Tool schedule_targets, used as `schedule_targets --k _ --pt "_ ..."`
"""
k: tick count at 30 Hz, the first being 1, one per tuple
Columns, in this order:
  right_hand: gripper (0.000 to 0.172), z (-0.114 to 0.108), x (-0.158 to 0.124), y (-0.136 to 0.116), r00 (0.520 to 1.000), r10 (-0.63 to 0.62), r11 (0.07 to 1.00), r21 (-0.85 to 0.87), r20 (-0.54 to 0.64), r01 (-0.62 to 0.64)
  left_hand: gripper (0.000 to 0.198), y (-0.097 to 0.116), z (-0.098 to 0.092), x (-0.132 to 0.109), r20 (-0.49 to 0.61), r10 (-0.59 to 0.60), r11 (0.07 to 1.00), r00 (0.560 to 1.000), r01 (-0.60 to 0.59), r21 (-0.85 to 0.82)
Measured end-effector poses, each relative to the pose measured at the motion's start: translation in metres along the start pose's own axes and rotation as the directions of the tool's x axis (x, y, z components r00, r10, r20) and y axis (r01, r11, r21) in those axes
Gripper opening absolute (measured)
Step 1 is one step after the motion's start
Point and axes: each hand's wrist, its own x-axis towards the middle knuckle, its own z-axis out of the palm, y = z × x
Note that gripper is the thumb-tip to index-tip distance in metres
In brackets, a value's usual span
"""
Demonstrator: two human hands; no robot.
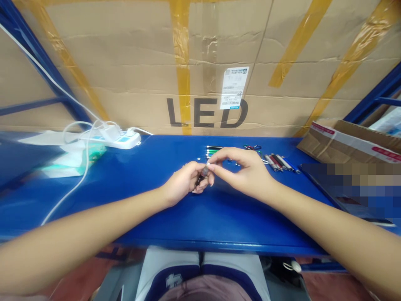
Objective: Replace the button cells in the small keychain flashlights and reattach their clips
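Over the middle of the blue table, my left hand [188, 179] is closed around a small dark cylindrical piece [199, 179], which points down and to the left. My right hand [246, 169] comes in from the right, with thumb and index fingertip pinched at the upper end of that piece. Whatever tiny part lies between those fingertips is too small to make out. Just behind the hands lie green and black tubes [214, 151], partly covered by my right fingers. Several red, silver and blue tubes [280, 163] with clips rest farther right, near dark and coloured carabiners [253, 147].
A white power strip [125, 141] with cables and a green-white packet [73, 161] sit at the left. An open cardboard box [351, 140] stands at the right. A large taped carton [138, 75] marked LED rises behind the blue table [219, 225].
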Motion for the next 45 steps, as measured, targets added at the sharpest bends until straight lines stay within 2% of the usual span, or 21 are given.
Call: schedule_targets --k 6,11,14,16,19,22,26,34,45 --pt "0.008 -0.002 0.001 0.000 0.987 -0.154 0.988 -0.022 0.033 0.155 0.041 0.002 0.004 -0.003 0.053 0.009 0.997 0.999 -0.005 -0.083" --pt "0.011 -0.002 0.000 -0.001 0.976 -0.216 0.974 -0.061 0.032 0.218 0.037 0.001 0.003 -0.003 0.021 0.063 0.996 0.998 -0.061 -0.065" --pt "0.014 -0.002 0.000 -0.001 0.988 -0.151 0.987 -0.063 -0.024 0.149 0.039 0.002 0.000 -0.005 0.038 0.153 0.988 0.987 -0.154 0.025" --pt "0.016 -0.001 0.000 0.001 0.997 -0.081 0.993 -0.085 -0.006 0.080 0.040 0.003 -0.001 -0.007 0.037 0.201 0.975 0.979 -0.204 0.092" --pt "0.021 0.000 -0.002 0.007 0.987 -0.001 0.983 -0.180 0.158 0.030 0.038 0.003 -0.001 -0.009 0.012 0.253 0.957 0.967 -0.252 0.142" --pt "0.026 0.004 -0.006 0.014 0.932 0.055 0.955 -0.292 0.359 0.056 0.032 0.005 -0.001 -0.009 -0.041 0.284 0.955 0.958 -0.279 0.102" --pt "0.030 0.009 -0.011 0.020 0.870 0.103 0.944 -0.323 0.483 0.068 0.026 0.007 -0.004 -0.009 -0.098 0.304 0.952 0.948 -0.304 0.012" --pt "0.030 0.011 -0.011 0.025 0.856 0.110 0.946 -0.317 0.506 0.066 0.026 0.009 -0.008 -0.008 -0.080 0.298 0.950 0.951 -0.304 -0.074" --pt "0.022 0.010 -0.010 0.024 0.866 0.062 0.952 -0.291 0.497 0.099 0.028 0.007 -0.003 -0.007 -0.041 0.289 0.957 0.957 -0.288 0.014"
